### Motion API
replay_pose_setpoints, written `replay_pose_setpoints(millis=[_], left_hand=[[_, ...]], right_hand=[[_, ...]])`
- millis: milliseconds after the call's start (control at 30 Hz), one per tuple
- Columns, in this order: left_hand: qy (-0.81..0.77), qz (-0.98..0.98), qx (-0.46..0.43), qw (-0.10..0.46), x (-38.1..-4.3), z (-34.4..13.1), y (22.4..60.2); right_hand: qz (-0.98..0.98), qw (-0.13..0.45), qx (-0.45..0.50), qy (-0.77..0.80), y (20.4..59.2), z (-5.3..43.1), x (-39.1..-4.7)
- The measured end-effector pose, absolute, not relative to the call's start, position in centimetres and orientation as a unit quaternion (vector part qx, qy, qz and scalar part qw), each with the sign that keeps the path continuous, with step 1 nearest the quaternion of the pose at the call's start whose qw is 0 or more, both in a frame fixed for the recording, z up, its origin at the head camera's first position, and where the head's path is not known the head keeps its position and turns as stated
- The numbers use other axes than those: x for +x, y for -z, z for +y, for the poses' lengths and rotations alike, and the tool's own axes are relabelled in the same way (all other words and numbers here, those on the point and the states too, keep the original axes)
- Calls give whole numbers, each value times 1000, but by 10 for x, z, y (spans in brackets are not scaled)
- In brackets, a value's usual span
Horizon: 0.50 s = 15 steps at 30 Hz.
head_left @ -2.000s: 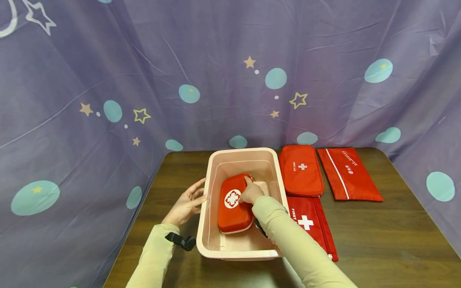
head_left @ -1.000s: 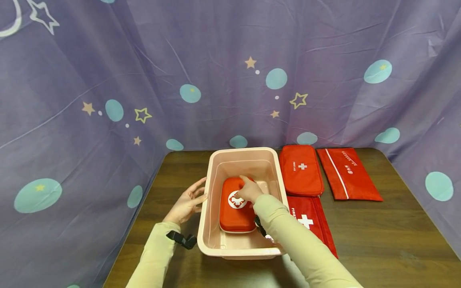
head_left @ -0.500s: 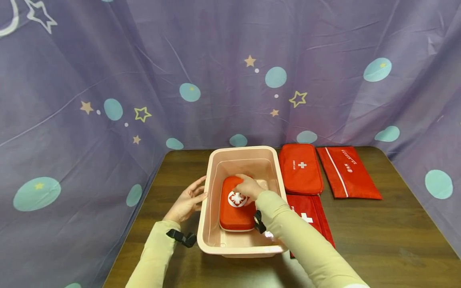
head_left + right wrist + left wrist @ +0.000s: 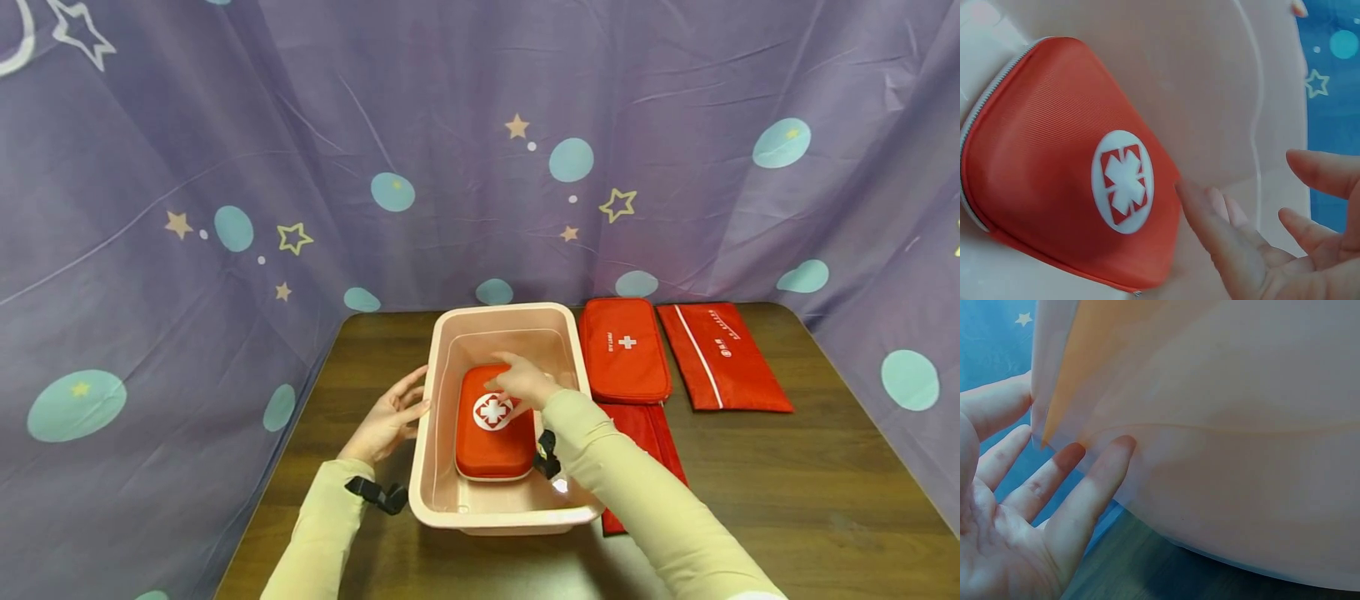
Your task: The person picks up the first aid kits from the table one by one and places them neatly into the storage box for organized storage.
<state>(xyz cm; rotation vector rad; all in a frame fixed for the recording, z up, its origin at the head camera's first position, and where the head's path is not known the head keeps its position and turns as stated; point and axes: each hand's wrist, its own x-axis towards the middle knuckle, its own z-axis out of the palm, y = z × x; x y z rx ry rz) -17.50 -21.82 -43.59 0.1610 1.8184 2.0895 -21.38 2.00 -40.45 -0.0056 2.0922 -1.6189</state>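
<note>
When seen from the head, shows a pink tub [image 4: 510, 522] on a wooden table [image 4: 795, 483]. Has the red case [image 4: 491, 454] inside the tub, flat on its floor, long axis near to far along the tub's long sides, badge [image 4: 490, 414] upward. Rests the left hand [image 4: 386, 423] at the tub's left rim, fingers spread; holds the right hand [image 4: 525, 385] inside the tub over the case's far half, fingers wide apart. Right of the tub, shows the FIRST AID pouch [image 4: 626, 350] just beside it, the white-striped pouch [image 4: 723, 357] farther out, and a third red pouch [image 4: 654, 429] partly behind the right sleeve [image 4: 637, 492].

In the left wrist view, touches the tub's outer wall with straight, parted fingers.

In the right wrist view, shows the badge towards the camera and the white zip [image 4: 986, 97] along the case's edge. Brings one fingertip to the case's side; cannot tell whether touching.
</note>
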Motion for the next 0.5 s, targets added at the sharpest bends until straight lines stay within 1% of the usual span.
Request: replay_pose_setpoints(millis=[500], left_hand=[[-741,644,54,181,-177,-220,438]], right_hand=[[723,263,-23,639,373,54,-221]])
